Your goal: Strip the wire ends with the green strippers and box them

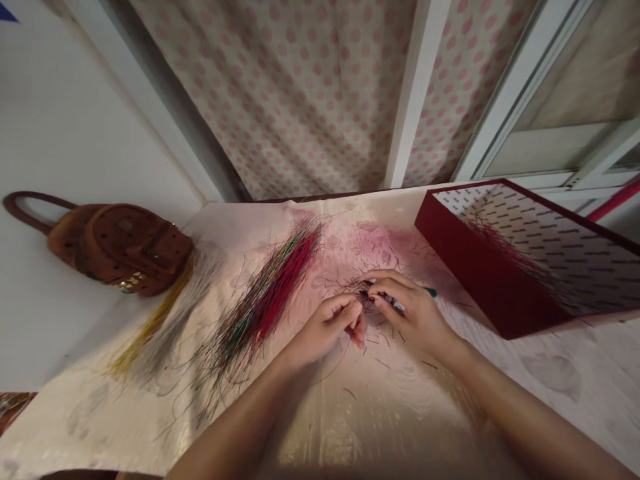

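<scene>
As the green-handled tool [431, 292] is gripped by the bent fingers of the right hand [406, 308], its dark tip is held close by the left hand [333, 319], which is folded, thumb against fingers; whether a strand is pinched there cannot be told. Around both, short clippings [383, 363] are scattered across the pale tablecloth [370, 427]. Over to the left, a red-and-green bundle [280, 290] is laid slantwise, followed by silvery strands [183, 327], yellow strands [147, 330] and a brown backpack [133, 243]. On the right, dark and red strands [487, 235] are contained in an open red box [460, 273].
</scene>
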Demonstrator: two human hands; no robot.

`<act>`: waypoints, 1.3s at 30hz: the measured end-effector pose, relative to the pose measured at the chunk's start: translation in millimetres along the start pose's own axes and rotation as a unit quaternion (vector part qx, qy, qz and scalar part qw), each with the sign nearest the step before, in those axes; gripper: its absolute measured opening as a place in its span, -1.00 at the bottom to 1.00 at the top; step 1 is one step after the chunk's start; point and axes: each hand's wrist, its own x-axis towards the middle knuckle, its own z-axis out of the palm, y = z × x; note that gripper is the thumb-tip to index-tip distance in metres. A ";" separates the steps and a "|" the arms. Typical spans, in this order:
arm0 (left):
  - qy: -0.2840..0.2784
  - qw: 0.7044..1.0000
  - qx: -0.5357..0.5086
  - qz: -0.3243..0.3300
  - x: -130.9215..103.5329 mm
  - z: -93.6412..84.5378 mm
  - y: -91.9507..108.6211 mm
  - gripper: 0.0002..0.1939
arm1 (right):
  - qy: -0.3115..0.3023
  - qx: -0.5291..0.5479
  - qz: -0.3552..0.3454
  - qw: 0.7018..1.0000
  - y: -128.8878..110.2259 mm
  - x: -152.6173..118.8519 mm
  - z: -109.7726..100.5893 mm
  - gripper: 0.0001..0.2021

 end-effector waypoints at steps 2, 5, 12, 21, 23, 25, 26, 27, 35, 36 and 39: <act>-0.006 1.000 0.014 -0.002 -0.7 -1.5 1.6 -0.55 | -0.014 0.008 0.014 1.000 -1.2 -0.6 0.7 -0.87; 0.010 1.000 0.020 -0.005 -0.5 -3.7 3.5 -0.55 | -0.006 0.017 0.042 0.999 -2.4 -1.4 1.6 -0.88; 0.128 0.990 0.031 -0.059 0.0 -3.4 12.7 -0.63 | 0.016 -0.008 0.049 0.999 -0.6 -2.4 2.1 -0.87; 0.140 0.989 0.053 -0.015 10.5 10.2 3.6 -0.69 | 0.030 -0.018 0.015 0.999 -7.1 -4.4 10.7 -0.86; 0.145 0.986 0.079 0.001 10.9 13.3 4.8 -0.68 | 0.034 -0.010 0.016 0.999 -9.5 -4.0 11.3 -0.86; 0.156 0.982 0.110 0.016 9.6 15.4 7.3 -0.69 | 0.040 0.001 0.025 0.999 -11.8 -3.9 10.9 -0.86; 0.159 0.979 0.125 0.025 8.6 15.9 8.7 -0.70 | 0.044 0.009 0.035 0.998 -13.0 -4.1 10.4 -0.87; 0.162 0.977 0.137 0.037 7.6 16.2 10.0 -0.72 | 0.049 0.018 0.048 0.997 -14.3 -4.3 9.7 -0.88; 0.152 0.979 0.127 0.057 4.2 17.8 14.7 -0.74 | 0.066 0.129 0.178 0.973 -22.8 -6.3 4.2 -0.92; 0.154 0.979 0.125 0.054 4.1 18.0 14.9 -0.75 | 0.061 0.140 0.188 0.970 -23.0 -6.3 3.2 -0.92; 0.158 0.978 0.129 0.043 3.8 18.0 15.1 -0.75 | 0.046 0.167 0.211 0.962 -23.0 -5.8 -0.1 -0.91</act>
